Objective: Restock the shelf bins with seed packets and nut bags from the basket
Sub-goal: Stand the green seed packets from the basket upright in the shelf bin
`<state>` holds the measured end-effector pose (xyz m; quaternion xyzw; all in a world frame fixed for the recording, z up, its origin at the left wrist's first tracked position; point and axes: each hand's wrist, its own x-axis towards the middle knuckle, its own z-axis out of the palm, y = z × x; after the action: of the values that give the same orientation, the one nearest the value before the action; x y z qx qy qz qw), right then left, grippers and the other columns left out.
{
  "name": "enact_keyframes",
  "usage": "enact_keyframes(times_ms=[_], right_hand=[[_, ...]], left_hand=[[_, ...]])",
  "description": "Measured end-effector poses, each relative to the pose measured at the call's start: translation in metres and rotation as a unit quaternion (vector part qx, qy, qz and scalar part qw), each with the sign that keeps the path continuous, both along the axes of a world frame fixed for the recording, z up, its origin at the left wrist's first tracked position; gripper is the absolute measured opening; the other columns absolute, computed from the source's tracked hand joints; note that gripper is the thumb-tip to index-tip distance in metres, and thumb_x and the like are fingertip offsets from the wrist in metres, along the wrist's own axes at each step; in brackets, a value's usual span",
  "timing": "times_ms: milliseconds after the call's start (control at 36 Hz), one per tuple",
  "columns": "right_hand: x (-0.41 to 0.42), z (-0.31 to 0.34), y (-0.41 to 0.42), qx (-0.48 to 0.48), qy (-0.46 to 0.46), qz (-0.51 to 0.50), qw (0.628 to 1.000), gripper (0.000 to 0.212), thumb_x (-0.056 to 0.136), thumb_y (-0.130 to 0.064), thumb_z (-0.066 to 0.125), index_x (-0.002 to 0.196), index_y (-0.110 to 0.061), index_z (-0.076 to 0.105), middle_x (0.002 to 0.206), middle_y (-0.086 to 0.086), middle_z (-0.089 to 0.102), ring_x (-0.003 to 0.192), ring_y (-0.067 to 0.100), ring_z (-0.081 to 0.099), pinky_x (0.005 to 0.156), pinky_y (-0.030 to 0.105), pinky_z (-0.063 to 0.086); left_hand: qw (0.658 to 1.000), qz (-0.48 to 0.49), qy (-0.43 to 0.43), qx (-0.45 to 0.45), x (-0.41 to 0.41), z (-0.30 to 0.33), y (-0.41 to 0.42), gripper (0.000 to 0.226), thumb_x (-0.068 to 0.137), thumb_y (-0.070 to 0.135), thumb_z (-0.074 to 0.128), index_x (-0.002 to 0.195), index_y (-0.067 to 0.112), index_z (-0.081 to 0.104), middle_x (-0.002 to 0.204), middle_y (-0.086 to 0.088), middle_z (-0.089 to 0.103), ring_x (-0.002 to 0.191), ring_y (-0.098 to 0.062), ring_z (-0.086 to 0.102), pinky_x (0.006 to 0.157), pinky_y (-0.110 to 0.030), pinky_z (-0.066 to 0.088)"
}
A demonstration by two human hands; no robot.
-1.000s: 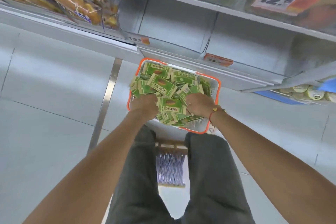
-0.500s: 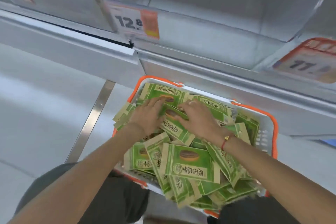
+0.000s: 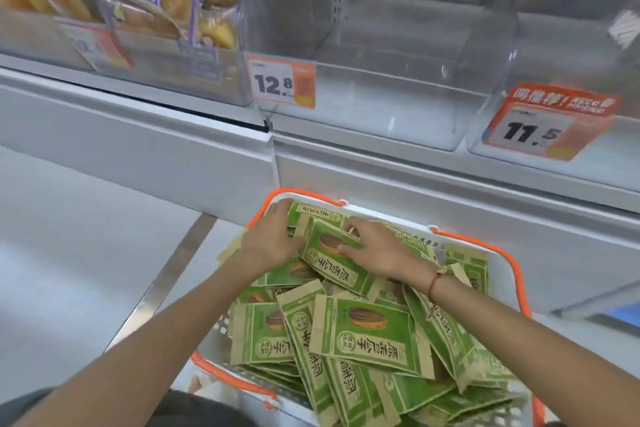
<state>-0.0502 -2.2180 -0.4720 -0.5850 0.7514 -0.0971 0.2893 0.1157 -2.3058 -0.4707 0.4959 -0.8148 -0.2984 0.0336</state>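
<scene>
Head view, looking down at a white basket [image 3: 498, 274] with an orange rim, heaped with green seed packets [image 3: 367, 333] and sitting right in front of the pale grey shelf front [image 3: 173, 146]. Both hands are in the far end of the pile, close together. The left hand [image 3: 270, 239] has its fingers curled round the edge of a small stack of packets near the basket's far rim. The right hand [image 3: 374, 250] lies on the top packet [image 3: 332, 260] of that stack, fingers spread and bent over it, thumb on its face; a red cord bracelet [image 3: 437, 279] circles the wrist. Above, the shelf carries clear plastic bins: the middle bin [image 3: 381, 94] wears an orange price tag reading 12.8 [image 3: 282, 83], the right-hand one a tag reading 11.5 [image 3: 540, 125]. The left bin [image 3: 166, 80] holds bagged yellow snacks [image 3: 156, 0]. Pale glossy floor [image 3: 69, 253] spreads to the left, crossed by a metal strip [image 3: 162, 274].
</scene>
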Motion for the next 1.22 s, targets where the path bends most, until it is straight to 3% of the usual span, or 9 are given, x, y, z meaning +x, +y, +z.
enact_keyframes(times_ms=[111, 278, 417, 528, 667, 833, 972, 1111, 1222], right_hand=[[-0.006, 0.017, 0.001, -0.011, -0.027, -0.040, 0.999, 0.036, 0.091, -0.029, 0.061, 0.124, -0.017, 0.052, 0.131, 0.004, 0.055, 0.117, 0.020, 0.052, 0.094, 0.032, 0.045], [-0.009, 0.040, -0.001, -0.013, -0.232, -0.172, 0.957, 0.026, 0.091, -0.024, 0.063, 0.114, -0.014, 0.057, 0.109, 0.006, 0.062, 0.075, 0.009, 0.062, 0.048, 0.013, 0.044], [-0.009, 0.041, -0.005, -0.002, -0.317, -0.198, 0.928, 0.026, 0.089, -0.027, 0.065, 0.112, -0.015, 0.060, 0.106, 0.007, 0.067, 0.087, 0.016, 0.067, 0.069, 0.027, 0.054], [-0.013, 0.042, -0.005, -0.015, -0.352, -0.190, 0.917, 0.020, 0.090, -0.022, 0.064, 0.109, -0.015, 0.062, 0.107, 0.009, 0.069, 0.098, 0.021, 0.066, 0.086, 0.034, 0.052], [-0.022, 0.048, 0.005, -0.026, -0.319, -0.147, 0.936, 0.013, 0.093, -0.024, 0.060, 0.104, -0.020, 0.065, 0.103, 0.002, 0.070, 0.094, 0.015, 0.066, 0.086, 0.030, 0.052], [-0.055, 0.060, 0.012, 0.003, -0.094, -0.035, 0.995, 0.020, 0.094, -0.023, 0.057, 0.114, -0.019, 0.060, 0.107, 0.003, 0.064, 0.090, 0.013, 0.061, 0.078, 0.021, 0.048], [-0.087, 0.047, 0.021, 0.170, 0.108, -0.020, 0.979, 0.026, 0.093, -0.017, 0.054, 0.117, -0.011, 0.061, 0.105, 0.000, 0.060, 0.086, 0.013, 0.059, 0.068, 0.020, 0.052], [-0.091, 0.021, 0.043, 0.382, 0.072, -0.099, 0.916, 0.089, 0.078, -0.063, 0.061, 0.137, -0.001, 0.040, 0.132, 0.019, 0.056, 0.109, 0.028, 0.063, 0.089, 0.040, 0.055], [-0.083, 0.017, 0.057, 0.432, -0.011, -0.122, 0.894, 0.102, 0.071, -0.062, 0.067, 0.146, -0.003, 0.031, 0.150, 0.024, 0.031, 0.130, 0.037, 0.045, 0.098, 0.044, 0.048]], left_hand=[[0.980, 0.080, 0.056, 0.172, 0.001, 0.011, 0.000, 0.065, 0.088, 0.024, 0.065, 0.139, 0.000, 0.034, 0.135, -0.012, 0.047, 0.114, -0.026, 0.053, 0.086, -0.031, 0.046], [0.923, 0.123, 0.145, 0.334, 0.000, 0.023, 0.009, 0.044, 0.092, 0.049, 0.051, 0.124, 0.018, 0.049, 0.121, 0.001, 0.051, 0.105, -0.018, 0.056, 0.090, -0.035, 0.048], [0.872, 0.107, 0.276, 0.391, -0.013, 0.032, 0.016, 0.032, 0.097, 0.044, 0.046, 0.105, 0.018, 0.063, 0.097, -0.002, 0.071, 0.094, -0.017, 0.065, 0.087, -0.032, 0.051], [0.904, 0.061, 0.272, 0.324, -0.015, 0.033, 0.017, 0.030, 0.094, 0.039, 0.054, 0.119, 0.025, 0.059, 0.106, 0.004, 0.072, 0.101, -0.015, 0.066, 0.094, -0.040, 0.051], [0.909, 0.042, 0.299, 0.287, -0.011, 0.038, 0.017, 0.010, 0.096, 0.025, 0.054, 0.104, 0.027, 0.058, 0.093, 0.008, 0.071, 0.078, 0.002, 0.067, 0.060, -0.013, 0.051], [0.888, 0.135, 0.365, 0.246, 0.001, 0.034, 0.013, 0.018, 0.093, 0.026, 0.058, 0.108, 0.016, 0.060, 0.100, -0.006, 0.072, 0.085, -0.016, 0.070, 0.068, -0.025, 0.054], [0.860, 0.160, 0.395, 0.281, -0.006, 0.033, 0.008, 0.019, 0.094, 0.025, 0.057, 0.108, 0.013, 0.060, 0.099, -0.007, 0.071, 0.086, -0.015, 0.067, 0.062, -0.023, 0.053], [0.869, 0.142, 0.388, 0.273, -0.003, 0.022, 0.016, 0.020, 0.093, 0.025, 0.058, 0.111, 0.018, 0.058, 0.103, -0.007, 0.071, 0.087, -0.015, 0.068, 0.061, -0.021, 0.053], [0.874, 0.128, 0.372, 0.286, 0.005, 0.017, 0.022, 0.016, 0.093, 0.028, 0.057, 0.109, 0.023, 0.058, 0.104, -0.003, 0.071, 0.092, -0.014, 0.066, 0.067, -0.024, 0.050]])
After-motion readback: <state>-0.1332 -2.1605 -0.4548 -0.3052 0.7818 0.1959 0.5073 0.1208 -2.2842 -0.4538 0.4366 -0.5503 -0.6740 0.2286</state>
